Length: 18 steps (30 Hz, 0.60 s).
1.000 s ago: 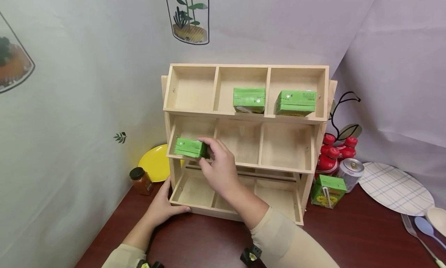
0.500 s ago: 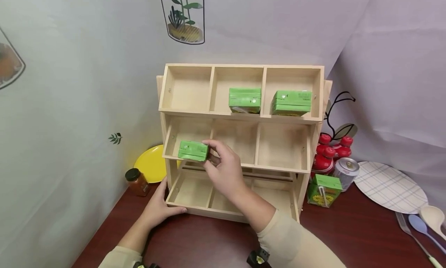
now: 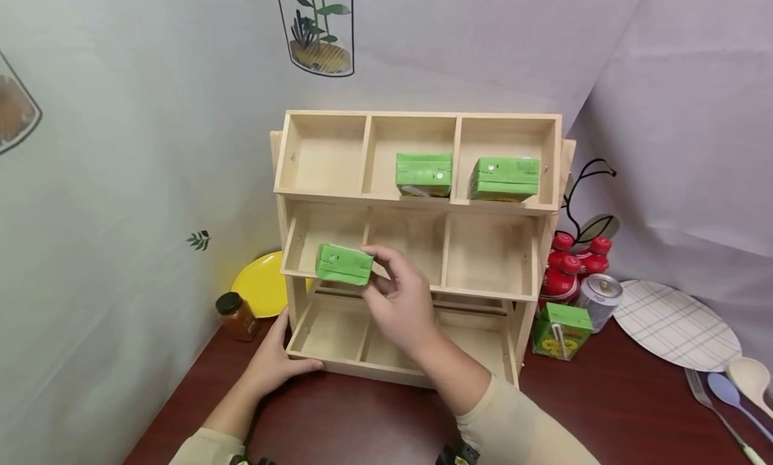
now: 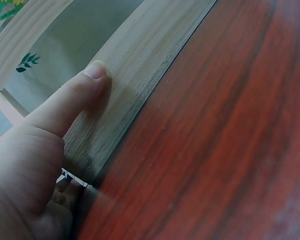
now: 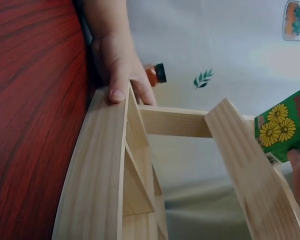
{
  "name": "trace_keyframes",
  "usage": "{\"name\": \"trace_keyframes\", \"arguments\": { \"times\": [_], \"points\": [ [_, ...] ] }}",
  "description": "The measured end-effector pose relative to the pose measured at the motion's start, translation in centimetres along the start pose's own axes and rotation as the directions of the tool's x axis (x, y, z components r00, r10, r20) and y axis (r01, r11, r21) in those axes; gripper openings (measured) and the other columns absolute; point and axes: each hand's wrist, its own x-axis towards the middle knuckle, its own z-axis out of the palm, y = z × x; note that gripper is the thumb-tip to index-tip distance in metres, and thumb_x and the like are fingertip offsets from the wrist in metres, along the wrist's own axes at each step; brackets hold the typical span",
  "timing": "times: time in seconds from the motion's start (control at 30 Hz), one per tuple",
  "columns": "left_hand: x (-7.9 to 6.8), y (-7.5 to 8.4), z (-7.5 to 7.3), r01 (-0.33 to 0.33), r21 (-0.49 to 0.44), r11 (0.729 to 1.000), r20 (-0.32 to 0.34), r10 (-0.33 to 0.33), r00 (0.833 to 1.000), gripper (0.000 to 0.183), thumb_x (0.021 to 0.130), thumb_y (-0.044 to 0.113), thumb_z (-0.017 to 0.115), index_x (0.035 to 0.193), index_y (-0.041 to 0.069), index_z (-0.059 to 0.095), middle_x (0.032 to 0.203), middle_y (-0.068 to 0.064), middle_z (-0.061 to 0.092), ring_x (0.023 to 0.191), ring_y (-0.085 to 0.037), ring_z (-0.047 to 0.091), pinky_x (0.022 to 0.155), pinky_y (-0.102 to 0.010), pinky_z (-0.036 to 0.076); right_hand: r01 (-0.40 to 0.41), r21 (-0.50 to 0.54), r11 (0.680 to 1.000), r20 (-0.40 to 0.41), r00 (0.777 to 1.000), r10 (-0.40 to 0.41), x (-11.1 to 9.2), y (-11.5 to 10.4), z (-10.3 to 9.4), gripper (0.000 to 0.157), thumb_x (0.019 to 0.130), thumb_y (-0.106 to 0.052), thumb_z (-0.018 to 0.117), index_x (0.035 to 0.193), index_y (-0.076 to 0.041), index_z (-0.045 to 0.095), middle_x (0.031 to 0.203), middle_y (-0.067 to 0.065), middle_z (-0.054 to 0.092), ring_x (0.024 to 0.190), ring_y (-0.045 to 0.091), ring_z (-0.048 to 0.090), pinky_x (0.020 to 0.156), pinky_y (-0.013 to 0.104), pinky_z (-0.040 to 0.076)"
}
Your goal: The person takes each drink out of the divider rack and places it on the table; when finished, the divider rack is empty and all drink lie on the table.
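Note:
My right hand (image 3: 403, 302) pinches a green drink carton (image 3: 344, 265) between thumb and fingers, in front of the middle tier's left compartment on a wooden three-tier shelf rack (image 3: 492, 255). Yellow flowers show on that carton's side in the right wrist view, where it is just above the middle tier's front board. Down at the rack's lower left corner, my left hand (image 3: 274, 361) grips the frame. Its thumb lies on the bottom tier's front board (image 4: 135, 65), and its other fingers go round the side. Two similar cartons (image 3: 424, 174) occupy the top tier's middle and right compartments.
Left of the rack are a yellow plate (image 3: 260, 287) and a dark-lidded jar (image 3: 237, 317). On the right stand red bottles (image 3: 561, 277), a silver can (image 3: 600, 297) and another green carton (image 3: 561, 331). A checked plate (image 3: 676, 324), fork (image 3: 712, 401) and spoons (image 3: 749, 378) lie farther right.
My right hand has drawn the carton rightward and slightly out from the middle tier's left compartment, tilting it a little. The left hand keeps its place on the corner.

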Motion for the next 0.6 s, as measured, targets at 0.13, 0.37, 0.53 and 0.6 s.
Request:
{"name": "trace_keyframes", "arguments": {
  "times": [0.13, 0.37, 0.53, 0.6],
  "points": [
    [0.1, -0.8, 0.2, 0.000, -0.003, 1.000, -0.011, 0.000, 1.000, 0.123, 0.055, 0.026, 0.096, 0.153, 0.011, 0.023, 0.143, -0.014, 0.042, 0.121, -0.030, 0.047, 0.093, -0.018, 0.037, 0.031, 0.025, 0.999, -0.003, 1.000, -0.031, -0.5, -0.9, -0.6, 0.043, 0.076, 0.028, 0.060, 0.116, 0.013, 0.054, 0.115, 0.024, 0.058, 0.114, 0.033, 0.057, 0.086, 0.039, 0.051],
    [0.3, -3.7, 0.6, 0.011, 0.019, 1.000, 0.001, -0.011, 1.000, 0.125, 0.055, 0.038, 0.094, 0.154, 0.031, 0.017, 0.146, -0.004, 0.038, 0.123, -0.022, 0.045, 0.094, -0.018, 0.036, 0.042, 0.039, 0.998, 0.016, 0.999, -0.042, -1.1, -1.8, -1.9, 0.048, 0.077, 0.026, 0.063, 0.121, 0.011, 0.052, 0.117, 0.021, 0.058, 0.109, 0.031, 0.059, 0.081, 0.039, 0.054],
    [0.4, -4.1, 0.6, 0.020, 0.009, 1.000, 0.005, -0.020, 1.000, 0.124, 0.055, 0.038, 0.094, 0.153, 0.032, 0.018, 0.146, -0.003, 0.038, 0.123, -0.022, 0.046, 0.095, -0.019, 0.037, 0.031, 0.060, 0.998, 0.039, 0.999, -0.033, -1.7, -1.0, -3.4, 0.051, 0.078, 0.023, 0.064, 0.125, 0.006, 0.052, 0.119, 0.017, 0.059, 0.109, 0.031, 0.060, 0.080, 0.039, 0.054],
    [0.4, -4.1, 0.5, 0.037, 0.008, 0.999, 0.006, -0.037, 0.999, 0.124, 0.055, 0.037, 0.095, 0.153, 0.034, 0.018, 0.146, -0.001, 0.038, 0.123, -0.020, 0.045, 0.095, -0.019, 0.037, 0.024, 0.072, 0.997, 0.045, 0.999, -0.028, -1.8, -1.1, -3.9, 0.051, 0.080, 0.021, 0.065, 0.126, 0.003, 0.053, 0.119, 0.016, 0.059, 0.107, 0.031, 0.060, 0.081, 0.039, 0.054]
  ]
}}
